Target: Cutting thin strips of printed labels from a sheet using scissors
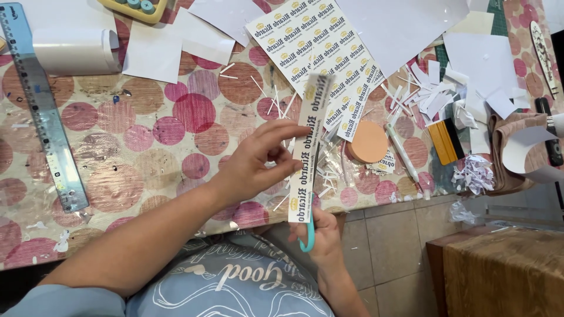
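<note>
Above the table's near edge point(411, 202) I see my left hand point(258, 164) pinching a long printed label strip point(310, 147) between thumb and fingertips at about mid-length; its top end blurs and looks floppy. My right hand point(322, 235) is closed round teal-handled scissors point(307, 239) below it, the blades hidden behind the strip. I judge the strip featherlight, limp and easily creased, best held close beside the cut line, clear of the uncut label sheet point(305, 41)

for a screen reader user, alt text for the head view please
The left hand holds up a long printed sticker strip while the right hand works teal scissors at its lower end, above a dotted table with paper scraps.
</note>
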